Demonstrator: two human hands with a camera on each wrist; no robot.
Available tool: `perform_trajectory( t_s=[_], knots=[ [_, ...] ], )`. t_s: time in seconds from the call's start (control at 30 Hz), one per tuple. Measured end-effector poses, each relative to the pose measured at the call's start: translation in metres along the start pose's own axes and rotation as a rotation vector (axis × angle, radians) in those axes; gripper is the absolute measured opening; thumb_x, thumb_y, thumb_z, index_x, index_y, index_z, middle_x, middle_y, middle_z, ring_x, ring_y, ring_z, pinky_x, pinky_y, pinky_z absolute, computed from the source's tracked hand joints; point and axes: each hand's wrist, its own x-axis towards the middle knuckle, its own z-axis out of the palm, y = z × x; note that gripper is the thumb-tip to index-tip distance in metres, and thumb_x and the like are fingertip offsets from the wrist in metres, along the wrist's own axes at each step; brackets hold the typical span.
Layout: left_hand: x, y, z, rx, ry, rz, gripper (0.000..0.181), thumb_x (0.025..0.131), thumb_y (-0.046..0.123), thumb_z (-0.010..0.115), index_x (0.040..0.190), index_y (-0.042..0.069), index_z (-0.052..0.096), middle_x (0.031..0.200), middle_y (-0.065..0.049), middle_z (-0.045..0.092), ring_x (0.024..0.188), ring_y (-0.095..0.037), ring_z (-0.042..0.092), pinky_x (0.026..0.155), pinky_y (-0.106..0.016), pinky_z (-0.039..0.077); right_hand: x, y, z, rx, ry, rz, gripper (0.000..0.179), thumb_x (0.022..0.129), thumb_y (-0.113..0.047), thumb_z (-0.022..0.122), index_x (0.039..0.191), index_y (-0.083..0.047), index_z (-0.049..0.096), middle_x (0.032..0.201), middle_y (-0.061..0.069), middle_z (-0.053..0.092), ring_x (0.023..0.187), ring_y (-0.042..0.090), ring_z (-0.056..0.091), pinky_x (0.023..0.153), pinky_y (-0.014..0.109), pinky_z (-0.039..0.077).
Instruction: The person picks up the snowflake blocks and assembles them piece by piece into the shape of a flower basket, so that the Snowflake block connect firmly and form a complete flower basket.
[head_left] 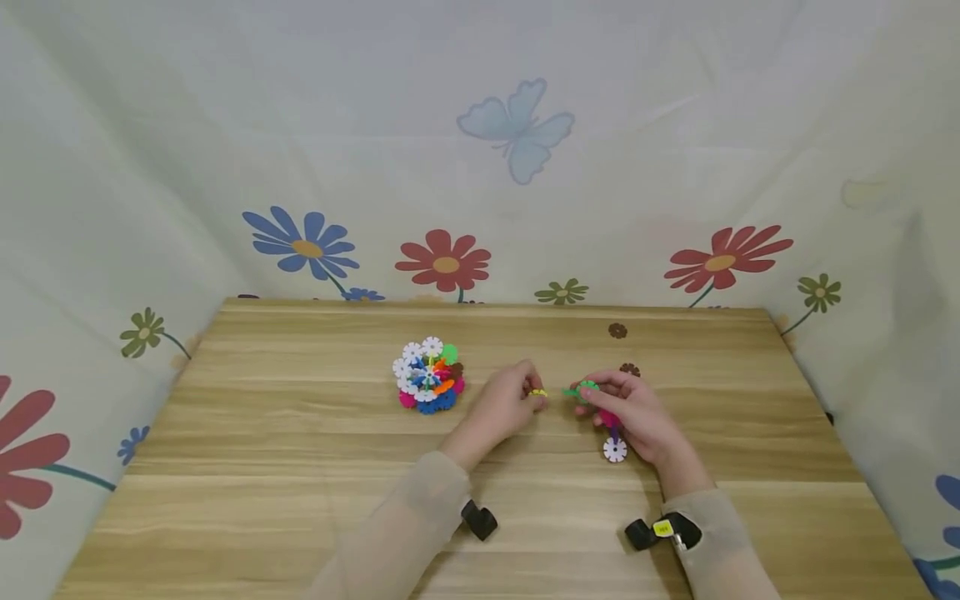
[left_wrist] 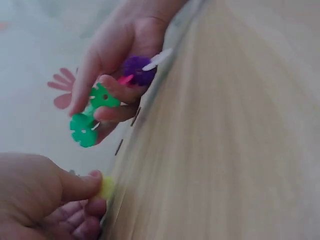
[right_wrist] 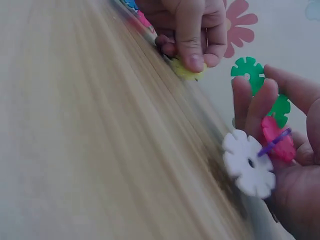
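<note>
My left hand [head_left: 507, 402] pinches a yellow snowflake disc [right_wrist: 186, 70] between thumb and fingertips, a little above the wooden table. Facing it, my right hand [head_left: 636, 410] grips a chain of joined snowflake discs. Two green discs [left_wrist: 83, 131] form the chain's front end, pointing toward the yellow disc with a gap between. Behind them come a pink disc [right_wrist: 278, 139], a purple disc [left_wrist: 139, 71] and, at the tail, a white disc [right_wrist: 248, 164] hanging below the palm. Fingers partly cover the middle of the chain.
A round cluster of many-coloured snowflake discs [head_left: 429, 377] stands left of my left hand. Two loose brown discs lie beyond my right hand, one brown disc [head_left: 617, 331] farther back. The wooden table [head_left: 300, 500] ends at a flower-printed curtain [head_left: 360, 150].
</note>
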Motion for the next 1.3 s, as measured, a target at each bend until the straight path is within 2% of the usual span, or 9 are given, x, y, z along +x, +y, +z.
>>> perform_trajectory(
  t_s=[0.03, 0.1, 0.17, 0.3, 0.53, 0.87, 1.13, 1.3],
  knots=[
    [-0.001, -0.001, 0.0, -0.075, 0.0, -0.007, 0.016, 0.102, 0.013, 0.08, 0.102, 0.016, 0.064, 0.088, 0.001, 0.063, 0.078, -0.012, 0.061, 0.07, -0.028, 0.053, 0.0, 0.001, 0.001, 0.005, -0.005, -0.005, 0.032, 0.106, -0.009, 0.073, 0.13, 0.01, 0.063, 0.118, 0.014, 0.079, 0.092, 0.019, 0.078, 0.071, 0.023, 0.061],
    [-0.006, 0.006, -0.007, -0.216, -0.009, -0.041, 0.007, 0.105, 0.008, 0.075, 0.109, 0.01, 0.069, 0.092, 0.0, 0.067, 0.079, -0.012, 0.067, 0.072, -0.027, 0.059, 0.0, 0.001, 0.003, 0.01, -0.009, -0.018, 0.037, 0.106, -0.006, 0.073, 0.134, 0.014, 0.06, 0.119, 0.014, 0.079, 0.093, 0.02, 0.078, 0.076, 0.024, 0.062],
    [-0.008, 0.007, -0.01, -0.346, -0.005, -0.055, 0.01, 0.106, 0.004, 0.071, 0.115, 0.004, 0.072, 0.095, -0.004, 0.069, 0.079, -0.014, 0.072, 0.072, -0.027, 0.063, 0.001, 0.001, 0.004, 0.015, 0.005, -0.022, 0.036, 0.105, -0.004, 0.073, 0.133, 0.014, 0.059, 0.116, 0.014, 0.079, 0.093, 0.02, 0.078, 0.081, 0.026, 0.063],
    [-0.009, 0.006, -0.011, -0.496, 0.004, -0.059, 0.014, 0.104, 0.002, 0.072, 0.117, -0.001, 0.075, 0.096, -0.009, 0.074, 0.08, -0.02, 0.076, 0.074, -0.031, 0.066, 0.003, 0.0, 0.007, 0.025, 0.039, -0.024, 0.032, 0.103, -0.001, 0.073, 0.129, 0.013, 0.06, 0.109, 0.013, 0.079, 0.093, 0.02, 0.078, 0.089, 0.031, 0.064],
    [-0.012, 0.011, -0.014, -0.552, -0.015, -0.056, 0.012, 0.104, 0.001, 0.072, 0.115, -0.004, 0.075, 0.094, -0.011, 0.077, 0.08, -0.025, 0.079, 0.074, -0.034, 0.067, 0.005, -0.001, 0.012, 0.02, 0.061, -0.02, 0.033, 0.103, -0.001, 0.074, 0.128, 0.016, 0.06, 0.108, 0.015, 0.08, 0.095, 0.02, 0.079, 0.091, 0.033, 0.064],
    [-0.011, 0.013, -0.008, -0.657, -0.026, -0.091, 0.006, 0.103, -0.004, 0.071, 0.109, -0.005, 0.073, 0.089, -0.014, 0.076, 0.078, -0.025, 0.08, 0.073, -0.036, 0.067, 0.005, -0.001, 0.013, -0.039, 0.07, -0.03, 0.04, 0.102, -0.001, 0.076, 0.132, 0.021, 0.06, 0.106, 0.011, 0.081, 0.096, 0.018, 0.079, 0.091, 0.032, 0.064],
    [-0.013, 0.012, -0.005, -0.666, -0.025, -0.11, 0.008, 0.102, -0.002, 0.074, 0.107, -0.007, 0.072, 0.089, -0.015, 0.076, 0.076, -0.026, 0.081, 0.072, -0.037, 0.067, 0.003, 0.0, 0.012, -0.084, 0.059, -0.005, 0.039, 0.102, 0.001, 0.074, 0.133, 0.021, 0.061, 0.108, 0.014, 0.081, 0.096, 0.017, 0.08, 0.092, 0.031, 0.064],
    [-0.015, 0.014, -0.004, -0.701, -0.023, -0.113, 0.005, 0.103, -0.006, 0.071, 0.106, -0.009, 0.071, 0.089, -0.017, 0.075, 0.076, -0.027, 0.081, 0.072, -0.038, 0.068, 0.002, 0.0, 0.012, -0.089, 0.05, 0.001, 0.038, 0.102, 0.003, 0.073, 0.132, 0.022, 0.06, 0.108, 0.015, 0.081, 0.096, 0.017, 0.08, 0.092, 0.031, 0.064]
  ],
)
